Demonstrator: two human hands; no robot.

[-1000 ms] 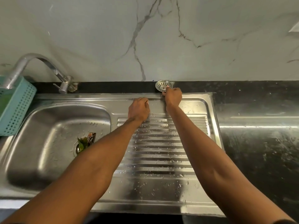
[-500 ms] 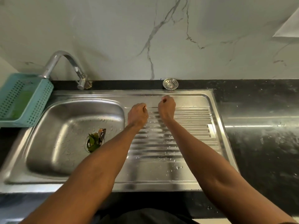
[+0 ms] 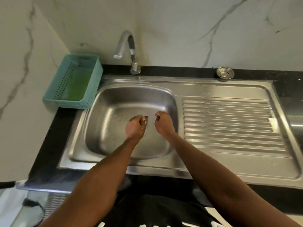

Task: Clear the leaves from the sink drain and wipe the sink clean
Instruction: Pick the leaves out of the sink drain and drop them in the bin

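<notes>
Both hands hang low inside the sink (image 3: 98, 102) basin, and the coming pick turns on one relation: the drain with its leaves lies directly beneath the left hand (image 3: 135, 127), almost wholly hidden by it. Only a small pale and dark scrap (image 3: 146, 120) peeks out at that hand's fingertips, on the side facing the right hand; I take it for part of the leaves, though blur keeps me from being sure. The left fingers are curled downward and bunched around that scrap, but whether they already pinch it or merely touch it cannot be told. The right hand (image 3: 163, 124) hovers just beside, its fingers loosely clenched on nothing visible, a little off the drain towards the ribbed drainboard (image 3: 229, 125). So the left hand is plainly the nearer, and the leaves lie straight below its fingers and slightly forward; their long axis cannot be read from here. In my judgement the step in hand is lifting the leaves out, and wiping has not begun, since droplets speckle the basin floor left of the hands. The strainer (image 3: 225, 72) sits well apart on the dark counter behind the drainboard, so the drain is presumably open and loose bits could slip down if the pinch is sloppy. A teal basket (image 3: 91, 89) stands just left of the sink, holding something green.
</notes>
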